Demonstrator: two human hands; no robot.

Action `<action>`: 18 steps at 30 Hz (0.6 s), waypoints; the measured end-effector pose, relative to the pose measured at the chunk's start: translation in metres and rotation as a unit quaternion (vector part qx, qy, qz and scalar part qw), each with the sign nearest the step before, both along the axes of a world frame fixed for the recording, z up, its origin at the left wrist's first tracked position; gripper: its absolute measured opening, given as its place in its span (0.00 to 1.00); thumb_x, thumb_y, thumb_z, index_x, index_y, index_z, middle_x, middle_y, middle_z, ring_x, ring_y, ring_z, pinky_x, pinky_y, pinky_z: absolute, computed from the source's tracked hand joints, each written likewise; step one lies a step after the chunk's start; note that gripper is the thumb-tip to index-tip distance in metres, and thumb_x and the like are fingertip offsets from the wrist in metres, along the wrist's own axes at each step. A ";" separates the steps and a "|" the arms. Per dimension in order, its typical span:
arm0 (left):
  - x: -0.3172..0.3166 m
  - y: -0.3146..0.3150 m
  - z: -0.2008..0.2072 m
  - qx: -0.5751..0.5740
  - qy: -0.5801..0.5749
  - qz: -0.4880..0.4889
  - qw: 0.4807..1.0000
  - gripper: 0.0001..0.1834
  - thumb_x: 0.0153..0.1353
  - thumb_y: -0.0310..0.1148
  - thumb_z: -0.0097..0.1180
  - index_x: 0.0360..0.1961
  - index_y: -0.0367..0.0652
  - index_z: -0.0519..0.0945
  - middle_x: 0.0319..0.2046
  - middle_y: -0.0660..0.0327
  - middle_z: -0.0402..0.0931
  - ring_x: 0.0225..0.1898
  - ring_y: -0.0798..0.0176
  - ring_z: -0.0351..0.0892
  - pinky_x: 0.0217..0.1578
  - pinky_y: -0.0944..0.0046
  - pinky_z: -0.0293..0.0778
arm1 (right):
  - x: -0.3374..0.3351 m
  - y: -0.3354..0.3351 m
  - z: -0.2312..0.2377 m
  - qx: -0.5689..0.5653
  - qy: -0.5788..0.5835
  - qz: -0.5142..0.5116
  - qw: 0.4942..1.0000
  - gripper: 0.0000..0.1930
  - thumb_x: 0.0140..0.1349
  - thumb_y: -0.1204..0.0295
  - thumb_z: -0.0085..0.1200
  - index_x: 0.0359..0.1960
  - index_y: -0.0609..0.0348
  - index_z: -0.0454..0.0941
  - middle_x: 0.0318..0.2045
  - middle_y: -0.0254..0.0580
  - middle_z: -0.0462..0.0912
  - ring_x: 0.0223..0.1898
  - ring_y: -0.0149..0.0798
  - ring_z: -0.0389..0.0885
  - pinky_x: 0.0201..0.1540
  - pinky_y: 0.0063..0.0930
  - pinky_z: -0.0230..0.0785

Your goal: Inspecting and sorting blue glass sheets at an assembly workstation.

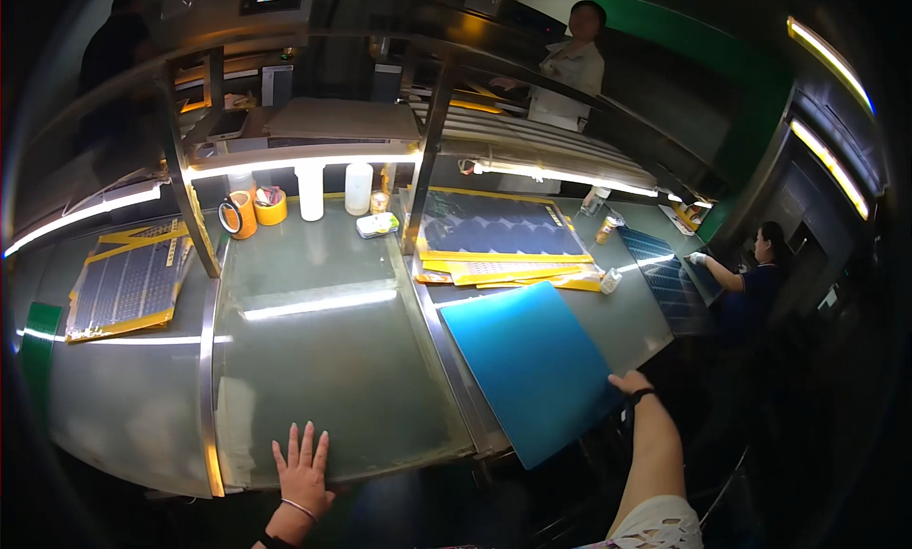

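The blue sheet [527, 369] is lying at a slant right of the frame's centre, its lower corner reaching out past the near edge of the worktable [323, 331], so it could be tipping or bending if the right hand [631, 384], the only one on it, were losing its hold. Its top edge is sitting close below the yellow-edged panels [503, 228] at upper centre, so a careless upward push could be knocking that stack askew. The right hand's fingers are closing narrowly on the sheet's right-hand edge, the thumb showing on top; how the other fingers are gripping underneath, one cannot tell. At lower left of centre, the left hand [302, 473] is spreading its fingers wide over the table's near edge, apparently resting there, holding nothing.
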State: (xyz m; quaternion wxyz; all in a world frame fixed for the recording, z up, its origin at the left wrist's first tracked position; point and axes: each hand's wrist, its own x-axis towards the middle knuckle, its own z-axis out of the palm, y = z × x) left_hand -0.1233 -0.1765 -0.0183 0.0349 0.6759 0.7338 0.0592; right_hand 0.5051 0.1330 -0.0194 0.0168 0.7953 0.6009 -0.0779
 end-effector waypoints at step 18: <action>0.018 0.007 0.009 0.004 0.005 0.008 1.000 0.57 0.35 0.47 0.69 0.65 0.39 0.52 0.68 0.49 0.42 0.69 0.42 0.36 0.63 0.36 0.33 | -0.149 -0.314 -0.041 0.061 0.816 -0.261 0.512 0.21 0.58 0.71 0.55 0.52 0.68 0.69 0.45 0.45 0.76 0.45 0.42 0.76 0.51 0.33 0.67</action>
